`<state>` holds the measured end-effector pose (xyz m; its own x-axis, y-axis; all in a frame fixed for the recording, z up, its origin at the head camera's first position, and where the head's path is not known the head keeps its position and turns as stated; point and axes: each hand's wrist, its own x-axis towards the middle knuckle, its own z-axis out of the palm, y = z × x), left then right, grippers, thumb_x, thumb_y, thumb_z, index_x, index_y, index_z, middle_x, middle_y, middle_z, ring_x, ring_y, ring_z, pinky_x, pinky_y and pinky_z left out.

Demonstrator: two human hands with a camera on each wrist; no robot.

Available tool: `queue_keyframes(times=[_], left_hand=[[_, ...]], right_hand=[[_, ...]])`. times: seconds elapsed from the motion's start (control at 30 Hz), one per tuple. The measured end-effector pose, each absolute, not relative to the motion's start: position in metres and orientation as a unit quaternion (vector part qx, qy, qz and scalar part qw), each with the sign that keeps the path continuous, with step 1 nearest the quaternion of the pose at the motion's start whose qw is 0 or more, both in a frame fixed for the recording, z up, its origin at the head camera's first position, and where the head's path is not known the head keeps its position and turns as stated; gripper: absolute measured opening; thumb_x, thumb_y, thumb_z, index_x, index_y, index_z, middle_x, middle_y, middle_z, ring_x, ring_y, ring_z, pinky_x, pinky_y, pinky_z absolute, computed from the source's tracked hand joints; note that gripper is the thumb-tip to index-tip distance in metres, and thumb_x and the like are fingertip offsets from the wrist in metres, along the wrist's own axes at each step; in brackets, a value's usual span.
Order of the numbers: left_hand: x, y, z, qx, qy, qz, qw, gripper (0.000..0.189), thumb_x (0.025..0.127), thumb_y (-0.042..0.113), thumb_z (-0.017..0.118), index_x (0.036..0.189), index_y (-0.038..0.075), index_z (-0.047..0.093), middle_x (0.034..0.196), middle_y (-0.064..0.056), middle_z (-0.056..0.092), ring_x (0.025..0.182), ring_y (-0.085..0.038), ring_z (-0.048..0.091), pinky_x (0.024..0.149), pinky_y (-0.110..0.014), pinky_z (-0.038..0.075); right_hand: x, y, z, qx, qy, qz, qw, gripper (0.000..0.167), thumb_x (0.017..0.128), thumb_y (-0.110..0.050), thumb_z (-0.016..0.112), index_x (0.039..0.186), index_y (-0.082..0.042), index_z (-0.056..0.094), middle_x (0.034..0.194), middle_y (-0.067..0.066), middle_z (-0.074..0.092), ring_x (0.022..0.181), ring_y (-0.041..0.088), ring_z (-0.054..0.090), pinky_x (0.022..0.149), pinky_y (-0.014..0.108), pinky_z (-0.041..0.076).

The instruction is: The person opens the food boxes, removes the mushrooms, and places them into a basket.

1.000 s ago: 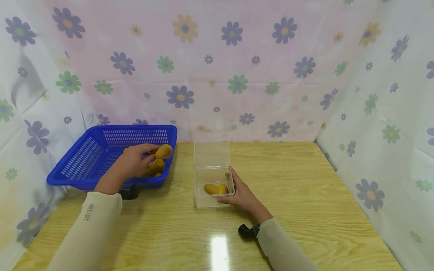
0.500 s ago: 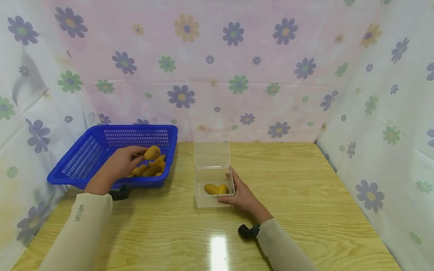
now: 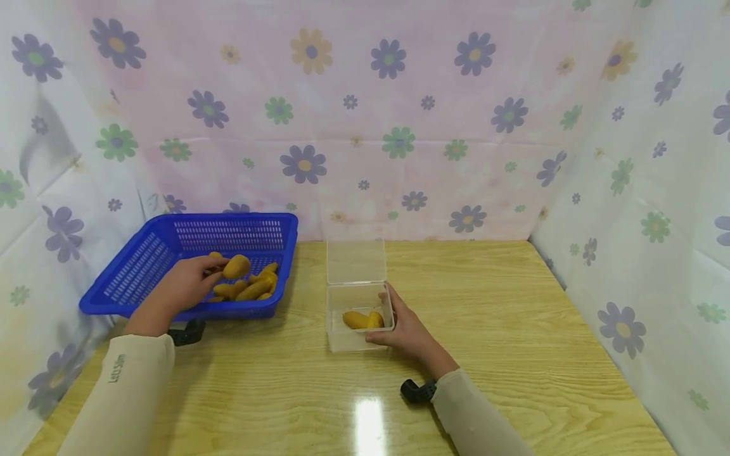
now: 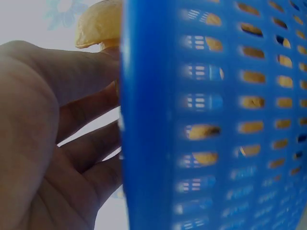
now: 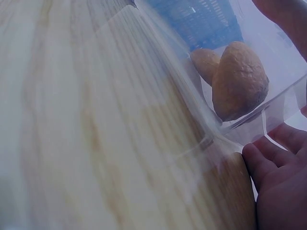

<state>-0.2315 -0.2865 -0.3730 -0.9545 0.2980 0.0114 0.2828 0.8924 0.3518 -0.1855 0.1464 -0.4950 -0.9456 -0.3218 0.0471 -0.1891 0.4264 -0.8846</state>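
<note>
In the head view my left hand (image 3: 185, 282) pinches a yellow-brown mushroom (image 3: 236, 266) above the blue basket (image 3: 122, 278). Its rounded cap (image 4: 100, 24) and a bit of stem show in the left wrist view; the basket's rim hides part of the hand. Several more yellow-brown mushrooms (image 3: 253, 291) lie in the basket's right part. My right hand (image 3: 407, 326) holds the right side of a clear plastic box (image 3: 348, 342), its thumb at the front and fingers behind. Inside the box lie yellow-brown pieces (image 3: 356, 320), one wrinkled and egg-shaped (image 5: 240, 81) in the right wrist view.
The box's clear lid (image 3: 356, 261) stands up at the back. Both box and basket rest on a wood-grain table (image 3: 485, 329), the basket at the left. Flower-printed cloth (image 3: 365, 126) surrounds the table at the back and sides.
My left hand has moved left and slightly down over the basket, still holding the mushroom, uncovering more of those in the basket. The right hand and box stay in place.
</note>
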Motion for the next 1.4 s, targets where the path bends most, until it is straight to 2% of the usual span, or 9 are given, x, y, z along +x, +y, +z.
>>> queue_keyframes(times=[0.1,0.23,0.47,0.63,1.03,1.2,1.4], left_hand=[[-0.232,-0.292,-0.375,0.144,0.974,0.173,0.02,0.042,0.102,0.02,0.05,0.138,-0.001,0.051,0.124,-0.029,0.06,0.101,-0.041,0.062,0.077,-0.051,0.052],[-0.233,-0.297,-0.379,0.138,0.977,0.164,0.022,0.042,0.101,0.019,0.051,0.137,-0.004,0.051,0.124,-0.031,0.059,0.104,-0.044,0.061,0.08,-0.054,0.052],[-0.233,-0.304,-0.383,0.137,0.98,0.137,0.034,0.041,0.098,0.014,0.053,0.133,-0.008,0.053,0.117,-0.032,0.062,0.097,-0.042,0.063,0.074,-0.049,0.052],[-0.233,-0.305,-0.383,0.133,0.981,0.134,0.051,0.04,0.098,0.015,0.053,0.13,-0.009,0.054,0.112,-0.031,0.064,0.095,-0.043,0.064,0.076,-0.051,0.053],[-0.234,-0.308,-0.384,0.115,0.979,0.145,0.08,0.044,0.098,0.023,0.054,0.131,-0.007,0.055,0.118,-0.032,0.062,0.101,-0.047,0.061,0.078,-0.055,0.052],[-0.233,-0.302,-0.379,0.119,0.982,0.131,0.062,0.042,0.097,0.017,0.05,0.13,-0.008,0.055,0.121,-0.036,0.059,0.096,-0.043,0.061,0.076,-0.055,0.05],[-0.228,-0.285,-0.365,0.126,0.982,0.135,0.046,0.044,0.099,0.017,0.045,0.137,-0.004,0.051,0.132,-0.035,0.052,0.104,-0.047,0.057,0.083,-0.058,0.048]], right_hand=[[-0.186,0.146,-0.495,-0.151,0.842,-0.514,0.062,0.117,0.073,-0.042,0.084,0.154,-0.042,0.0,0.156,0.004,0.031,0.137,0.034,0.042,0.108,0.053,0.041],[-0.185,0.145,-0.495,-0.147,0.842,-0.514,0.067,0.117,0.072,-0.042,0.085,0.152,-0.046,0.0,0.157,0.003,0.03,0.139,0.033,0.04,0.109,0.053,0.04],[-0.185,0.146,-0.496,-0.149,0.844,-0.511,0.067,0.119,0.072,-0.042,0.085,0.155,-0.039,0.001,0.158,0.004,0.03,0.14,0.031,0.039,0.11,0.053,0.038],[-0.186,0.146,-0.495,-0.149,0.845,-0.51,0.068,0.12,0.072,-0.042,0.085,0.157,-0.033,0.001,0.157,0.004,0.03,0.139,0.033,0.04,0.109,0.053,0.039],[-0.188,0.147,-0.5,-0.152,0.844,-0.51,0.064,0.121,0.071,-0.042,0.086,0.157,-0.032,0.001,0.157,0.003,0.031,0.139,0.032,0.04,0.11,0.053,0.039],[-0.189,0.147,-0.499,-0.152,0.845,-0.509,0.063,0.122,0.07,-0.042,0.086,0.157,-0.032,0.001,0.157,0.003,0.031,0.139,0.032,0.041,0.109,0.053,0.039],[-0.189,0.146,-0.499,-0.151,0.845,-0.509,0.061,0.121,0.071,-0.042,0.086,0.157,-0.031,0.001,0.157,0.004,0.031,0.139,0.031,0.04,0.11,0.053,0.038]])
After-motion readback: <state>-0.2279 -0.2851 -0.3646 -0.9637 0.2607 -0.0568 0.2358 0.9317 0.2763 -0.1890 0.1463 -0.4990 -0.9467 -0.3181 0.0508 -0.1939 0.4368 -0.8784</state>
